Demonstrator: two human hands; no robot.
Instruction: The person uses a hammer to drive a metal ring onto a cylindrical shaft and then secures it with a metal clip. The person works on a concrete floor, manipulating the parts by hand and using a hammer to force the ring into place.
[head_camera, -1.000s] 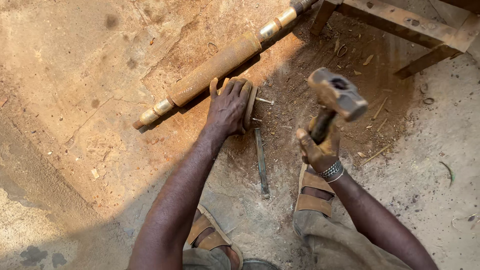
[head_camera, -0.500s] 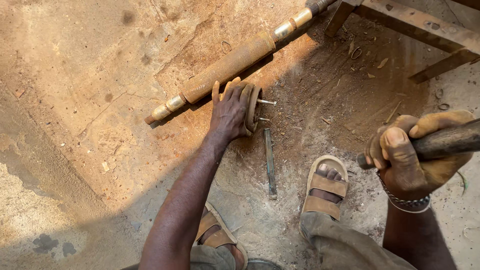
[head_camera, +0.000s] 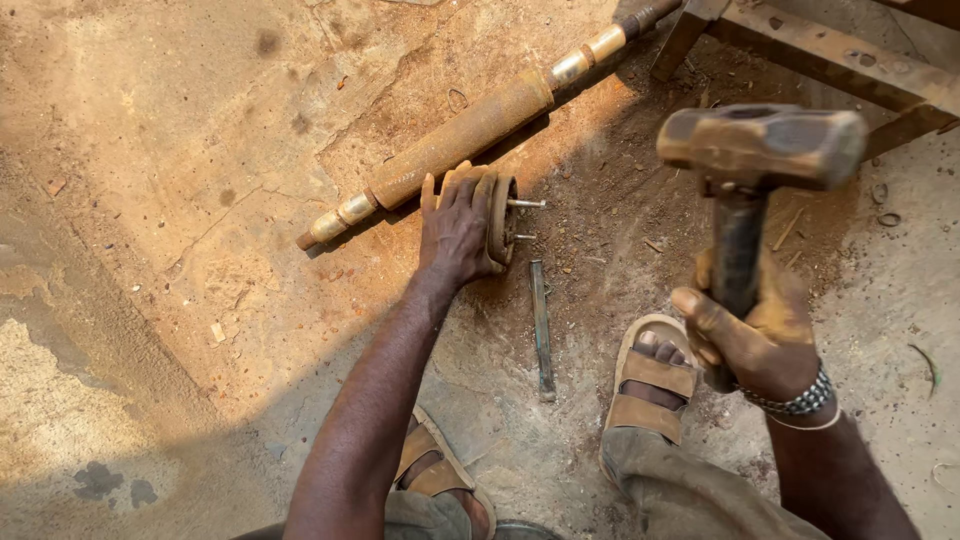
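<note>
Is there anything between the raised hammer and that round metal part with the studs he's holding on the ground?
Nothing visible lies between them. The hammer is raised in the right hand, off to the right of the round metal part. The left hand grips the part's left side; its studs point right, uncovered.

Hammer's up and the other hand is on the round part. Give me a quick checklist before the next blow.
1. Right hand grips the hammer handle firmly: ok.
2. Left hand steadies the round metal part on edge: ok.
3. Left fingers clear of the protruding studs: ok, though close.
4. Sandalled foot away from the part: ok.
5. Loose flat bar lies between part and foot: not ok.
6. Hammer head tight on its handle: cannot tell.
</note>
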